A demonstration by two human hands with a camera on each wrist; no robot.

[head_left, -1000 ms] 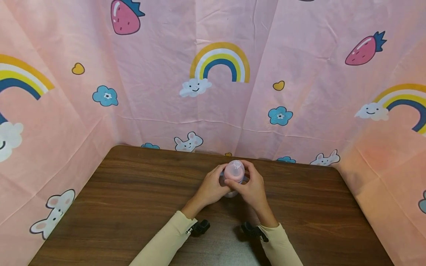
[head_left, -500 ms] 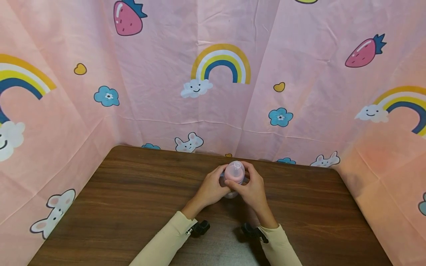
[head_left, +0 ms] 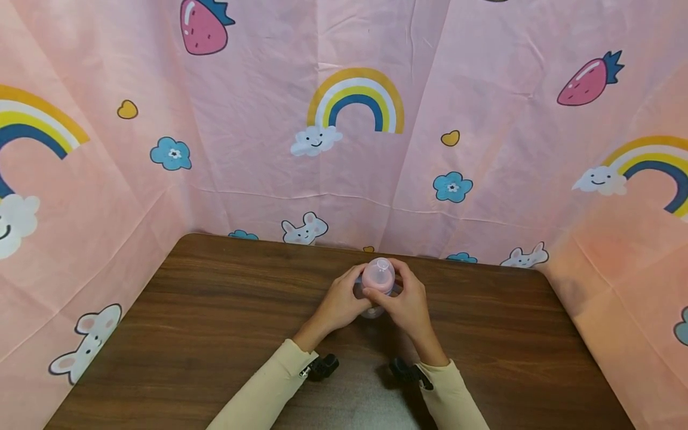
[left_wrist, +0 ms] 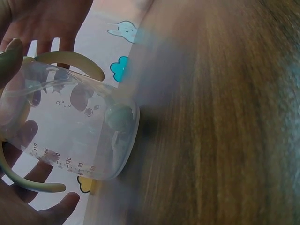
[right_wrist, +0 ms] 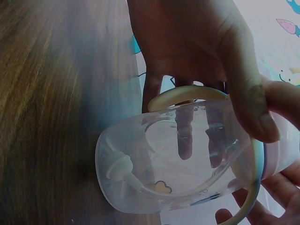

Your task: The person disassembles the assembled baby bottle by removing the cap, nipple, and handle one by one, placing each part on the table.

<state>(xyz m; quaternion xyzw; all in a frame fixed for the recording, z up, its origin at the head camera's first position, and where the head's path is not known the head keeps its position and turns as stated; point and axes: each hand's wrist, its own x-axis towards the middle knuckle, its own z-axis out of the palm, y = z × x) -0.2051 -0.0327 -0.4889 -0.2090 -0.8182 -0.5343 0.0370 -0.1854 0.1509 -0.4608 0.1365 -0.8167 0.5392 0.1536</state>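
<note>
A clear baby bottle [head_left: 378, 278] with a pink collar and a see-through dome cap stands upright between the two hands. My left hand [head_left: 344, 300] grips it from the left. From the other side my right hand [head_left: 405, 300] holds it, the thumb laid across the front of the collar. In the left wrist view, the bottle's body [left_wrist: 70, 117] carries printed volume marks, and a curved pale handle [left_wrist: 77, 64] sticks out. A bent straw with a round weight [right_wrist: 118, 165] shows inside in the right wrist view. The bottle's base is right at the table top.
The dark wooden table [head_left: 226, 310] spreads out around the hands. A pink printed cloth [head_left: 247, 149] hangs behind it and along both sides. Black wrist straps [head_left: 322, 367] sit at the cream sleeves [head_left: 263, 388].
The hands and the bottle keep their place and hold. Only the head view shifts by a few pixels.
</note>
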